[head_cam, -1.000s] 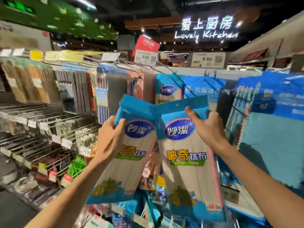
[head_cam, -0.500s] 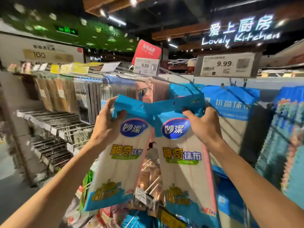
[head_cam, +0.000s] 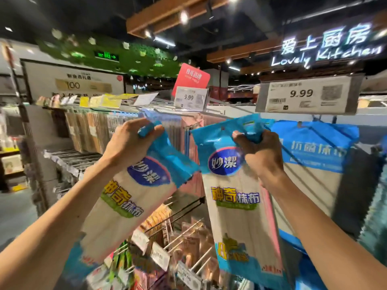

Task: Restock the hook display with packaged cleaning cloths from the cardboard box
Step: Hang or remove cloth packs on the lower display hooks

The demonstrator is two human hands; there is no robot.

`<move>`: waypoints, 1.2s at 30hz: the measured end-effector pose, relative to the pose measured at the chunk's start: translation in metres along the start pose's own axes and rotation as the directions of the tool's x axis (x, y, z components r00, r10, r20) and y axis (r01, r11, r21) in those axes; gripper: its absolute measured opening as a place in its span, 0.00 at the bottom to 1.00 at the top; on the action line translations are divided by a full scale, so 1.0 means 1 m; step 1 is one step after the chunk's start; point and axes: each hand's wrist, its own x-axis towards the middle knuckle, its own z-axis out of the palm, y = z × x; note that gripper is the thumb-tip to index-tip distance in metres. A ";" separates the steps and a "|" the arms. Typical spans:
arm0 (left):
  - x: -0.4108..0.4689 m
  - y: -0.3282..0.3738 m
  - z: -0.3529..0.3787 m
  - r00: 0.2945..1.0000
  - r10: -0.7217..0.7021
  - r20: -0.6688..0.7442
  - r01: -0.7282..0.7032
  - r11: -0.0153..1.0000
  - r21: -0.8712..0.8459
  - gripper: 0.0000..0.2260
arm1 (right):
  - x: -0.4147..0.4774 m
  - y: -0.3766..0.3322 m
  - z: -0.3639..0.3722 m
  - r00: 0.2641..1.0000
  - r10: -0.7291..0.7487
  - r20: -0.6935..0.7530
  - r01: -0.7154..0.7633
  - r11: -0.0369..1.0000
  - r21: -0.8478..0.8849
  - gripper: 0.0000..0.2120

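The left hand (head_cam: 129,144) clenches the crumpled blue header of one cloth pack (head_cam: 127,204), which tilts out to the left. The right hand (head_cam: 260,156) grips the header of a second pack (head_cam: 236,214), which hangs upright. Both packs are held side by side, apart, near the top edge of the hook display (head_cam: 234,111), below the 9.99 price tag (head_cam: 307,95).

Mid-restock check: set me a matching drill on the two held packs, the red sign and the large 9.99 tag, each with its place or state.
1 left pack, in left hand
2 right pack, in right hand
3 red sign
4 large 9.99 tag

a above small 9.99 tag
b roughly upright
c above hooked blue pack
d tilted

Pairs: 1-d, 2-b, 3-a, 4-c
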 end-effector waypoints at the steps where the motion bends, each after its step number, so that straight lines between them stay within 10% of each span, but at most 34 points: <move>1: 0.001 0.002 -0.001 0.997 0.013 0.079 -0.015 1.000 0.026 0.12 | 0.004 0.000 0.002 1.000 -0.012 -0.020 0.012 1.000 -0.026 0.21; 13: 0.012 0.027 0.001 0.961 0.234 0.149 -0.233 0.972 -0.025 0.26 | 0.007 -0.021 0.019 0.989 -0.108 0.099 0.102 0.993 0.060 0.06; 36: 0.029 0.039 -0.006 0.938 0.332 0.101 -0.308 0.931 -0.196 0.29 | 0.016 -0.050 0.036 0.977 -0.210 -0.028 0.210 0.978 -0.003 0.15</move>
